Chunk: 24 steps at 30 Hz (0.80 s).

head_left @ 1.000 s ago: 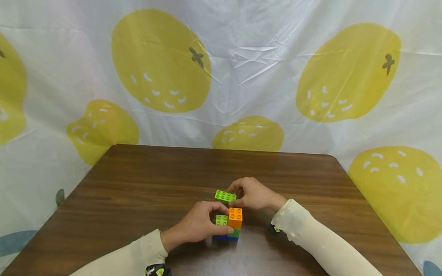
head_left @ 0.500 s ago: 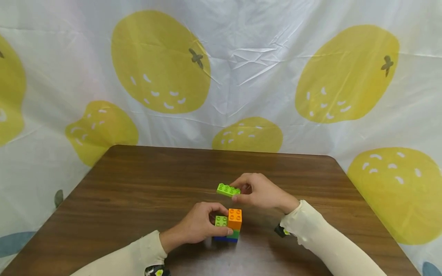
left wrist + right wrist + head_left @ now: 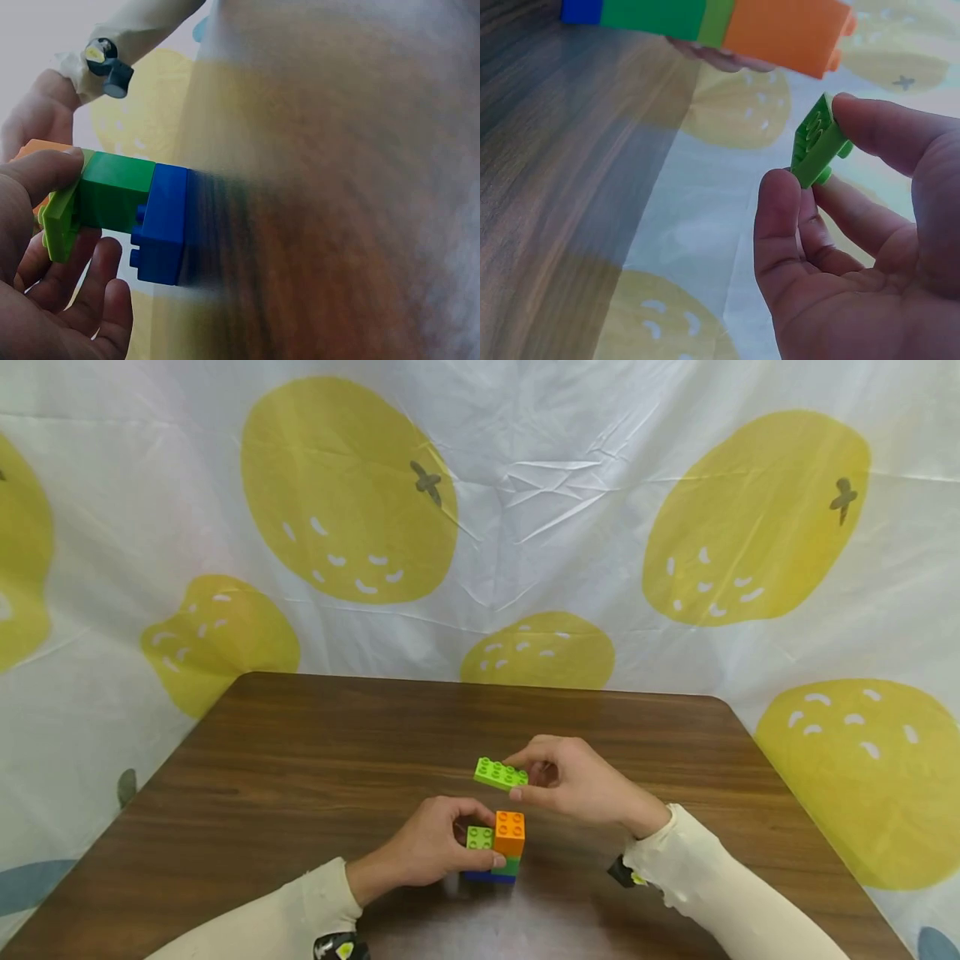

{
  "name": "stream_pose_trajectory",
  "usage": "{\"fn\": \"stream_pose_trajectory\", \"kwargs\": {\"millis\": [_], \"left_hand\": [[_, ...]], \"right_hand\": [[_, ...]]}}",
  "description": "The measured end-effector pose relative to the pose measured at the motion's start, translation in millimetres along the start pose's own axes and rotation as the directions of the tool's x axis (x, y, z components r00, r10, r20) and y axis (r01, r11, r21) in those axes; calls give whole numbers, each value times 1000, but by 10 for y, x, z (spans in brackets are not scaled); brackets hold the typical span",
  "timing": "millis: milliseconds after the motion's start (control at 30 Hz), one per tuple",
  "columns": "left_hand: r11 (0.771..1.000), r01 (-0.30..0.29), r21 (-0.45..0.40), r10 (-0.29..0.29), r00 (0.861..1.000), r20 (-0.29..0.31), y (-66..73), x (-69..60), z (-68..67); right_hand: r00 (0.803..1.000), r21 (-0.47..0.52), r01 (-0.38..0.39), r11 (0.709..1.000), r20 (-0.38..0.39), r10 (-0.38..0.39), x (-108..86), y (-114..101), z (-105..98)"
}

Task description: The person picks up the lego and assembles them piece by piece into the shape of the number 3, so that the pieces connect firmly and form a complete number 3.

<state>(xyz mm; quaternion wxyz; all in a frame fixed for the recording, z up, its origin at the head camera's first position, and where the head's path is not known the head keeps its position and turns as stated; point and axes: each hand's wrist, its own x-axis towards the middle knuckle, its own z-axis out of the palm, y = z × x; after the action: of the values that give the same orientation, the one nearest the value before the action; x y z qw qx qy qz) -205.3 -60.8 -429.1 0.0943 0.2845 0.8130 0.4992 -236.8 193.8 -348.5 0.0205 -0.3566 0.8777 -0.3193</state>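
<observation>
A toy building-brick stack stands upright on the table: a blue brick (image 3: 166, 225) at the bottom, a green brick (image 3: 116, 191) above it, then a thin lime plate (image 3: 60, 225) that juts out to one side, and an orange brick (image 3: 510, 835) on top. My left hand (image 3: 427, 850) grips this stack near the lime plate, thumb on the near side. Above and behind it, my right hand (image 3: 581, 781) pinches a second lime plate (image 3: 497, 773) by one end, between thumb and fingers. That plate is in the air, apart from the stack, studs upward and slightly tilted.
Both hands work over a brown wood-grain table (image 3: 360, 735). A white curtain (image 3: 540, 543) with yellow fruit prints hangs behind its far edge. Dark wrist cameras (image 3: 341, 946) are strapped at both cuffs.
My right hand has lifted the second lime plate from just behind the stack, moving up and to the right. My left hand and the stack have stayed in place.
</observation>
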Motion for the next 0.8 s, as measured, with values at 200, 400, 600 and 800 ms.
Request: {"fn": "stream_pose_trajectory", "kwargs": {"millis": [200,400,600,800], "left_hand": [[1000,-13,-2,13,1000,10,1,2,-4],[1000,-16,-9,17,1000,12,-10,10,-1],[1000,-28,-4,28,1000,13,-18,18,-2],[1000,-21,-9,21,1000,13,-19,16,7]], "right_hand": [[999,66,31,997,11,-32,-86,-96,7],[998,78,56,995,18,-57,-143,-169,41],[997,63,73,995,13,-74,-174,-189,70],[996,80,79,994,27,-82,-213,-179,103]]}}
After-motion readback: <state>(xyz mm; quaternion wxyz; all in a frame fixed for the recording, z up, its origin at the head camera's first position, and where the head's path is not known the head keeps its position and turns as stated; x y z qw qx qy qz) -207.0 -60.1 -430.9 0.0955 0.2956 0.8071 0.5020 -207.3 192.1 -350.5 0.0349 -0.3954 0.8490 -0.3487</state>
